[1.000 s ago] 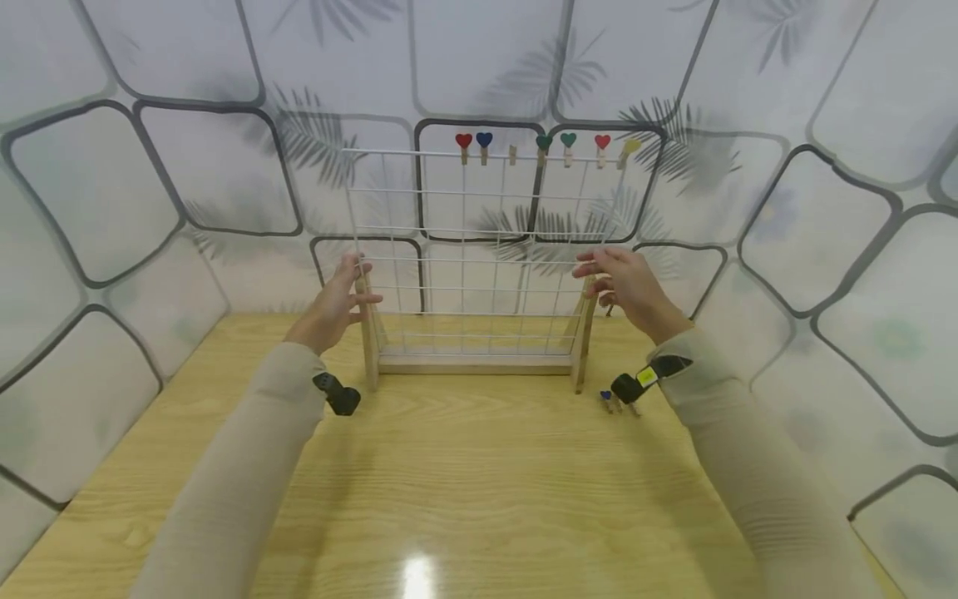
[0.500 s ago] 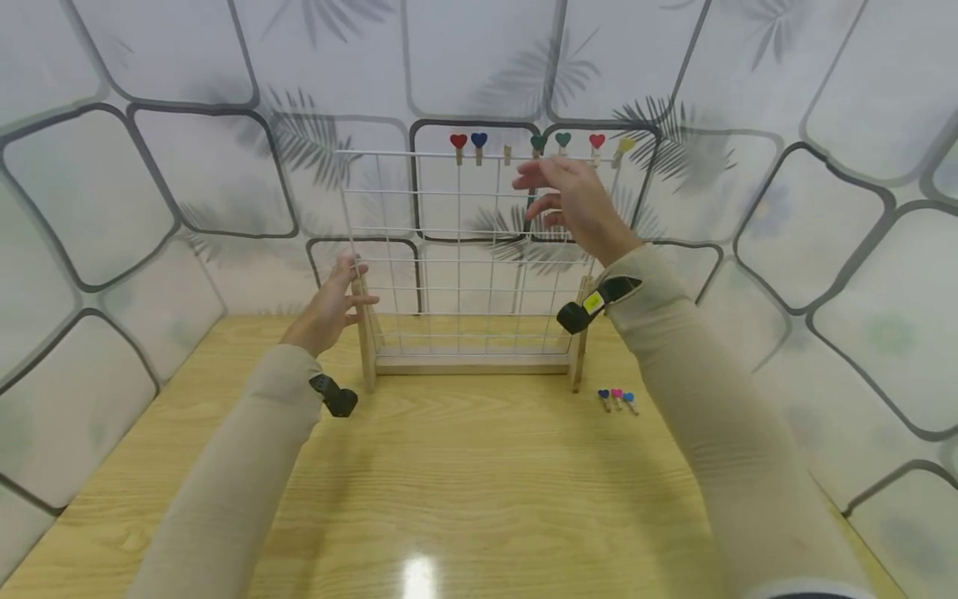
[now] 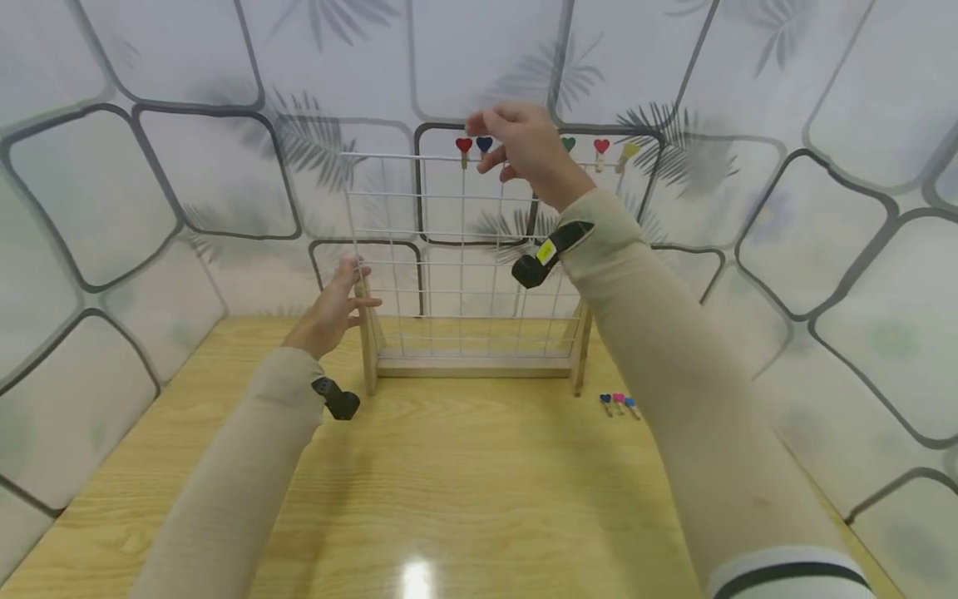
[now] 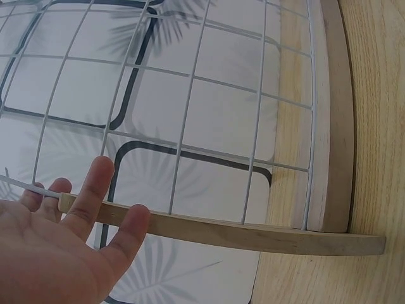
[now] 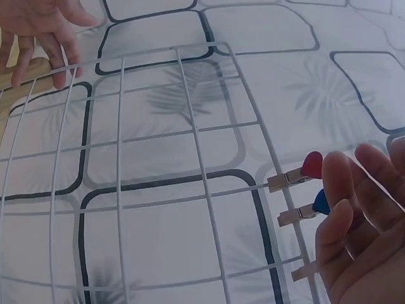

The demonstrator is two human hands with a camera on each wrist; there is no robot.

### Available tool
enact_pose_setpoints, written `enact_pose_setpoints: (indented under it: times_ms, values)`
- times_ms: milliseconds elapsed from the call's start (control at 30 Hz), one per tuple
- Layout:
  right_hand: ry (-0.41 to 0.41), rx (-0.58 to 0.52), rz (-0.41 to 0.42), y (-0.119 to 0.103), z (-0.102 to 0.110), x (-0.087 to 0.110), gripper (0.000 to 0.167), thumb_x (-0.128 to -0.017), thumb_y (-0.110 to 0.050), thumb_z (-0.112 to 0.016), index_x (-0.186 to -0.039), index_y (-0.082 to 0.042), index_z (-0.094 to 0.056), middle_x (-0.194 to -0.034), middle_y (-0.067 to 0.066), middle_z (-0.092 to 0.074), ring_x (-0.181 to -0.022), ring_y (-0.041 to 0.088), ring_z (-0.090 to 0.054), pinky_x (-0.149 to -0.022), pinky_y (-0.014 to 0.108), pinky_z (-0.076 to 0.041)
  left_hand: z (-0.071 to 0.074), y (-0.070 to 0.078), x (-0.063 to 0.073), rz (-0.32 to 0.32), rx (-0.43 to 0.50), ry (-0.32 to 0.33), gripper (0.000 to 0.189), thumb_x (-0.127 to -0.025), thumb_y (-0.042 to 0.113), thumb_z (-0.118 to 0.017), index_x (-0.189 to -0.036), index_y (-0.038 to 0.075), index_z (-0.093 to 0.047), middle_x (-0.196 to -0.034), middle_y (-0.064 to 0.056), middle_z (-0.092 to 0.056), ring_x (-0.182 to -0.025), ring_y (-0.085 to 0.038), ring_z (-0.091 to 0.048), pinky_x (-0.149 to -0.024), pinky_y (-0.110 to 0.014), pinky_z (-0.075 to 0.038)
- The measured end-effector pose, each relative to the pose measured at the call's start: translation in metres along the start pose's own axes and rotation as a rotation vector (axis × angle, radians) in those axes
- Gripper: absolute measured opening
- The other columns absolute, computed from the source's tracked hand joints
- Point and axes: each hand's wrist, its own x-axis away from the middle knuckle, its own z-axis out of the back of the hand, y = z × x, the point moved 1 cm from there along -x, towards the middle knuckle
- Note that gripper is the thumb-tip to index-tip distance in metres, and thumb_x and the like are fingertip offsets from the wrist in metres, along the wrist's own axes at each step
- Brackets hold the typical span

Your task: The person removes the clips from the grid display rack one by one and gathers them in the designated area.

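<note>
A white wire grid stands in a wooden frame point(image 3: 475, 367) on the table. My left hand point(image 3: 325, 312) is at the frame's left side, its spread fingers against the wooden side post point(image 4: 253, 239) in the left wrist view. My right hand point(image 3: 527, 150) is raised at the grid's top wire. Its thumb and fingers are loosely bent close to a blue heart clothespin point(image 5: 321, 202), and I see no pinch on it. Beside that is a red heart clothespin point(image 5: 312, 166). A plain wooden peg point(image 5: 305, 272) is partly behind my right hand.
Farther right along the top wire are green point(image 3: 569, 145), pink point(image 3: 601, 146) and yellow point(image 3: 630, 151) heart clothespins. Dark blue point(image 3: 605, 400), pink point(image 3: 619, 399) and light blue point(image 3: 631, 403) ones lie on the table point(image 3: 464, 482). A patterned cloth point(image 3: 224, 175) hangs behind.
My right hand has left the frame's right side, risen to the top wire and moved left along it to the blue heart clothespin. The left hand has stayed at the left post.
</note>
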Motion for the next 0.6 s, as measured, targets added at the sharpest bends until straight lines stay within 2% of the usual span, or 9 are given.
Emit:
enact_pose_setpoints:
  times_ms: [167,400,533,600]
  values:
    - [-0.023,0.227,-0.033,-0.006,-0.003,-0.012,0.033,-0.104,-0.028,-0.046,-0.127,-0.01,-0.061,-0.127,0.003,-0.057,-0.079,0.018,-0.065,-0.057,0.025,-0.045,-0.001,0.001,0.001,0.002,0.009,0.0,0.075,-0.1,0.062,-0.014,-0.155,0.02,0.015,-0.162,-0.007,0.003,-0.138,-0.039,-0.03,-0.111,-0.062,-0.014]
    - [-0.068,0.687,-0.012,-0.009,-0.012,-0.021,0.034,-0.104,-0.027,-0.048,-0.129,-0.009,-0.061,-0.122,0.003,-0.063,-0.075,0.014,-0.065,-0.071,0.024,-0.048,-0.001,-0.001,0.0,0.001,0.005,0.001,0.075,-0.099,0.062,-0.014,-0.154,0.021,0.016,-0.162,-0.006,0.002,-0.137,-0.039,-0.031,-0.111,-0.062,-0.015]
    - [-0.007,0.816,-0.003,-0.01,-0.02,-0.023,0.027,-0.103,-0.023,-0.05,-0.122,-0.011,-0.065,-0.112,0.001,-0.066,-0.077,0.013,-0.065,-0.073,0.024,-0.05,-0.001,-0.001,0.001,-0.003,0.008,0.005,0.072,-0.101,0.059,-0.013,-0.155,0.021,0.016,-0.162,-0.006,0.001,-0.137,-0.04,-0.031,-0.111,-0.062,-0.014]
    - [0.042,0.84,0.02,-0.008,-0.023,-0.023,0.024,-0.103,-0.021,-0.051,-0.118,-0.011,-0.067,-0.11,0.001,-0.067,-0.079,0.012,-0.065,-0.073,0.022,-0.05,0.0,-0.001,0.001,-0.002,0.013,0.009,0.072,-0.101,0.059,-0.013,-0.155,0.02,0.014,-0.162,-0.006,0.001,-0.137,-0.04,-0.031,-0.111,-0.062,-0.014]
